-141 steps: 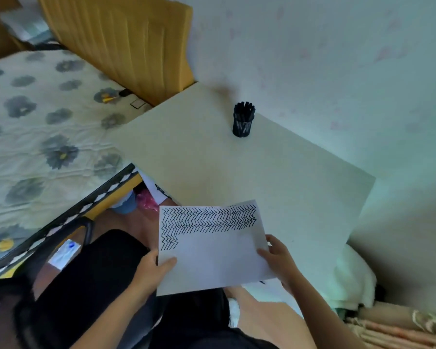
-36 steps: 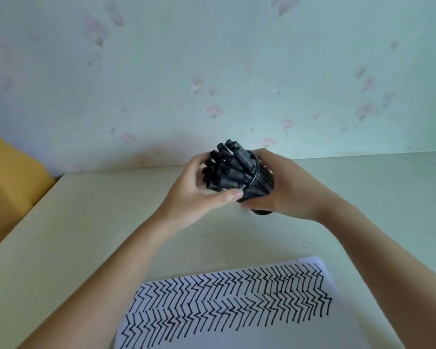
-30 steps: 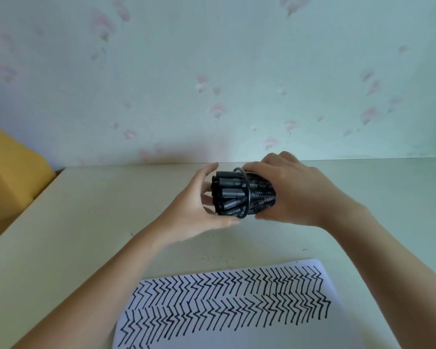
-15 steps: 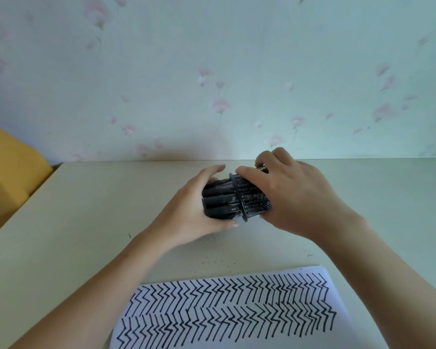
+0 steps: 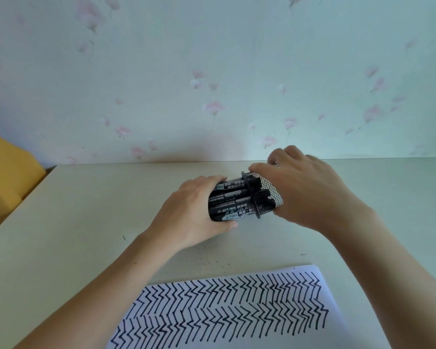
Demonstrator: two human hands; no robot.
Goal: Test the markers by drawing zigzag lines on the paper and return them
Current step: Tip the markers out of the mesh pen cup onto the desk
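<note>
Fingers of both hands hold things: left hand (image 5: pixel 186 212) clasps markers (image 5: pixel 230 201), right hand (image 5: pixel 307 190) the mesh cup (image 5: pixel 268 188).

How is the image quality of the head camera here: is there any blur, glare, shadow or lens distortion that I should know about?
Head view: soft, even daylight with a greenish cast, no glare. The marker labels and the zigzag lines on the paper are sharp. The left hand and the right hand show no motion blur. Faint shadow lies under the mesh holder. The wide-angle lens stretches the forearms at the bottom corners.
</note>
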